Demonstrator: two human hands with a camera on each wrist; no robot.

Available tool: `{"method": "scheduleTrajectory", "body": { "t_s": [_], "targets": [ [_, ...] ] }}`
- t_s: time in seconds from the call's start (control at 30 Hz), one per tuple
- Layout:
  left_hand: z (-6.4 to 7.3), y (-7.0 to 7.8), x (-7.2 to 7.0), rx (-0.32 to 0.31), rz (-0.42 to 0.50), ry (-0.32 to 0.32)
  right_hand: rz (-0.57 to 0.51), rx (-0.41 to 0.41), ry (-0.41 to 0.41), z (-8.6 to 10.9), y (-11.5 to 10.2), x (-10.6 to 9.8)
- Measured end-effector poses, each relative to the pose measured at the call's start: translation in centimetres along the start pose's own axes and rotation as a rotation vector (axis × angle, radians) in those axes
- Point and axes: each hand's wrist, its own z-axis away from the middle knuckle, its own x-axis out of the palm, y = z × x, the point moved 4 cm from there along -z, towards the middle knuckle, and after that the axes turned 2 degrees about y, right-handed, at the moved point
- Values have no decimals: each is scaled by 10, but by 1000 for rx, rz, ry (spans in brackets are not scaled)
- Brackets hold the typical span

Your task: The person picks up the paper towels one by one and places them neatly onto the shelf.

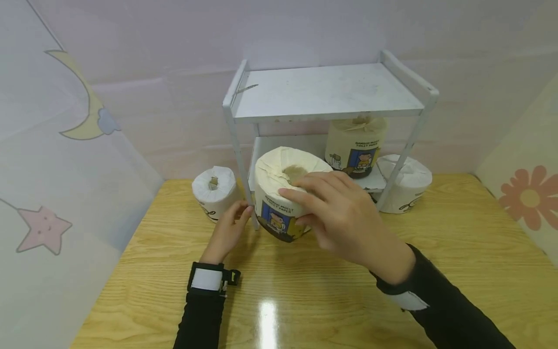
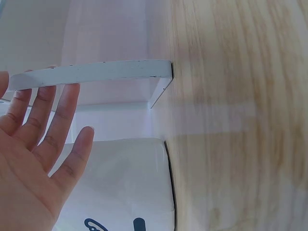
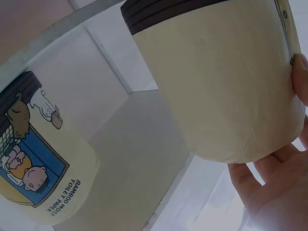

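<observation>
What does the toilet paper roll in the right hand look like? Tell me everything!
The toilet paper roll is a fat cylinder in a cream wrapper that looks like paper, creased and tucked in around the hole on top. Its side shows a dark bottom band, a blue picture with a cartoon figure, and the words "BAMBOO MOIST TOILET PAPER". It tilts at the front of the white rack. The right hand grips its upper edge near the hole.
</observation>
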Motion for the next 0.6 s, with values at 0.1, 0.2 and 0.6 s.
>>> {"method": "scheduleTrajectory", "body": {
  "t_s": [0.1,0.2,0.6],
  "targets": [
    [0,0,0,1,1,5,-3,5,4,-2,4,1],
    [-1,0,-1,4,-1,6,1,18,-5,-6,8,3],
    [0,1,0,-15,2,-10,56,59,-51,-9,22,14]
  ]
}}
